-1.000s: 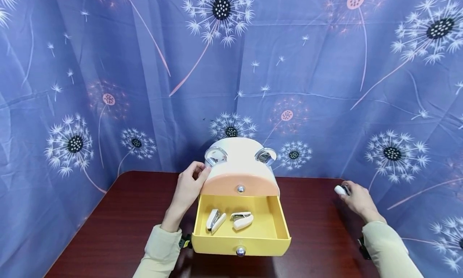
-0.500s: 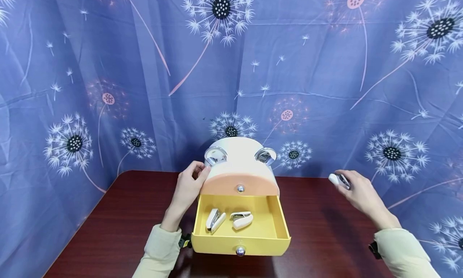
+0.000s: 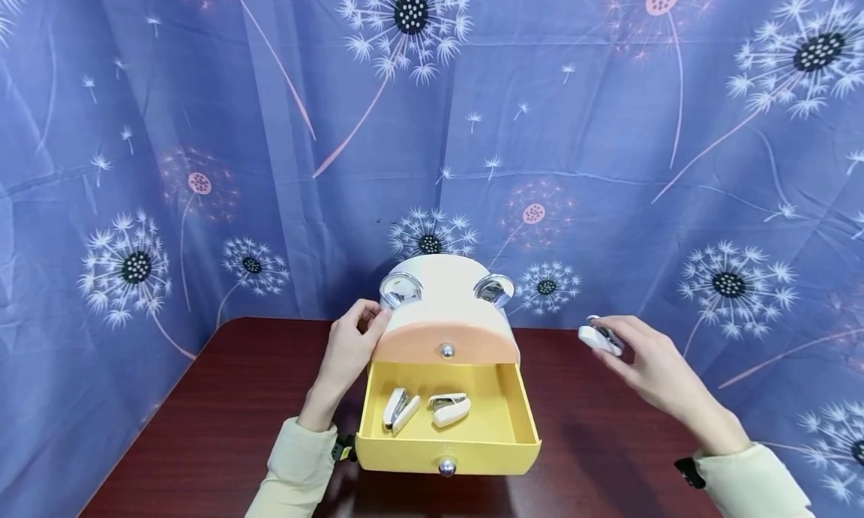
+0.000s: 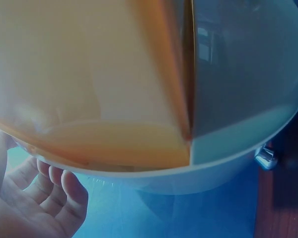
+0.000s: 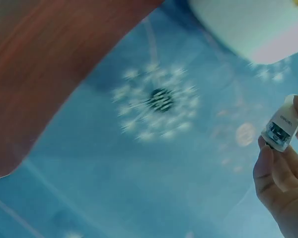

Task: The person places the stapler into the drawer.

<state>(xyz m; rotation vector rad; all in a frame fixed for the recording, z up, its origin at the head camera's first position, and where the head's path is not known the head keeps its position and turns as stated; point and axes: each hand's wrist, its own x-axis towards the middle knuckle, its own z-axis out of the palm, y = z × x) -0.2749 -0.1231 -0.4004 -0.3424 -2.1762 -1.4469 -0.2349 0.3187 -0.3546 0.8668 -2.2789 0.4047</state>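
Note:
A white mini stapler (image 3: 601, 339) with a metal middle is pinched in my right hand (image 3: 658, 364), held above the right side of the table; in the right wrist view, printing shows on its white body. My left hand (image 3: 347, 353) rests against the left side of a small white drawer cabinet (image 3: 442, 297), its fingers loosely bent. Below the cabinet's orange front panel (image 3: 412, 344), a yellow drawer (image 3: 499, 454) is pulled out. Inside it lie two more white staplers, one stapler (image 3: 401, 411) at the left and another stapler (image 3: 450, 410) near the middle.
The cabinet stands on a dark red wooden table (image 3: 229, 413). Two chrome, ear-like pieces stick out from its top, and round knobs sit on the orange panel and the drawer. A blue dandelion-print curtain (image 3: 324, 226) hangs behind the table and along its sides.
My right hand has lifted off the table's far right part and moved left with the stapler. My left hand, the drawer and the staplers in it look unmoved.

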